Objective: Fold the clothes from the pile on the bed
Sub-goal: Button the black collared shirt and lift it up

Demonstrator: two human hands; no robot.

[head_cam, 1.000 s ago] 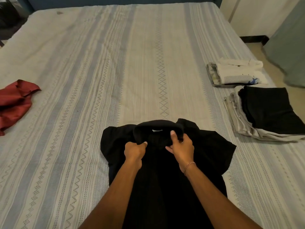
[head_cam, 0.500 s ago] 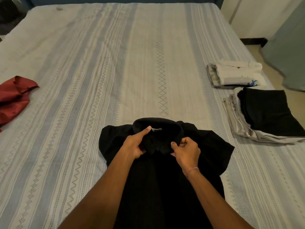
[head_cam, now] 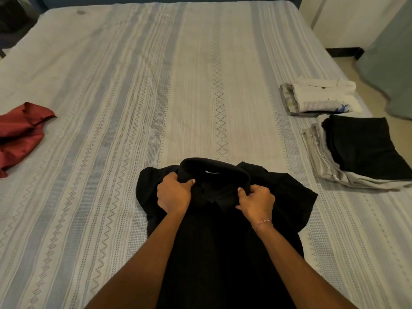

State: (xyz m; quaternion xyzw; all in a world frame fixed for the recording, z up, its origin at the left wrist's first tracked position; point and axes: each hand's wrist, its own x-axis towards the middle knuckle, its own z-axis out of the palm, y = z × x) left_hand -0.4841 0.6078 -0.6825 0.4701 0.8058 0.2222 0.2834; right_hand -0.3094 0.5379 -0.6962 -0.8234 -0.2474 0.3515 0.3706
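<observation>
A black collared shirt (head_cam: 223, 237) lies front-up on the striped bed (head_cam: 156, 85), collar pointing away from me, short sleeves spread to both sides. My left hand (head_cam: 175, 192) grips the left side of the collar, thumb on top. My right hand (head_cam: 256, 200) pinches the right side of the collar, fingers curled round its edge. A thin bracelet circles my right wrist. The shirt's lower part runs out of view at the bottom.
A crumpled red garment (head_cam: 20, 132) lies at the bed's left edge. On the right edge sit two folded stacks: a white and patterned stack (head_cam: 321, 98) farther away, and a black garment on grey ones (head_cam: 361, 150) nearer. Beyond the right edge is floor.
My left hand has shifted from reaching into the collar to gripping its left side. My right hand moved slightly outward along the collar's right side. The collar now stands a bit wider.
</observation>
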